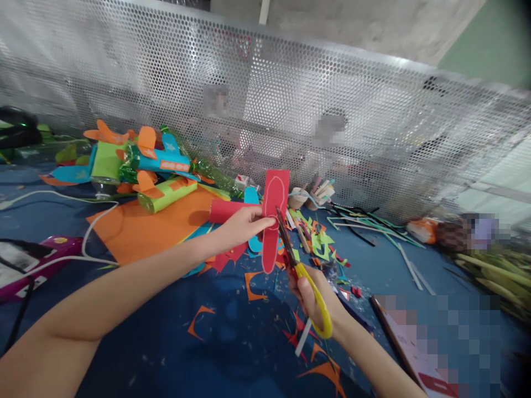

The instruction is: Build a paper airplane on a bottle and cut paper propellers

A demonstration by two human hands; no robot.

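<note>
My left hand (pixel 244 224) pinches a red paper strip (pixel 272 215) with a pencilled outline, holding it upright above the blue table. My right hand (pixel 309 296) grips yellow-handled scissors (pixel 305 276); their blades meet the right edge of the red strip. Just behind my left hand a red paper roll (pixel 226 210) lies on an orange sheet (pixel 153 224).
Paper-and-bottle toy planes (pixel 141 166) sit at the back left against a perforated metal screen (pixel 290 110). Coloured paper scraps (pixel 319 240) litter the blue table (pixel 232 337). A white cable (pixel 89 229) and a purple tool (pixel 31 262) lie at left; green stalks (pixel 493 273) at right.
</note>
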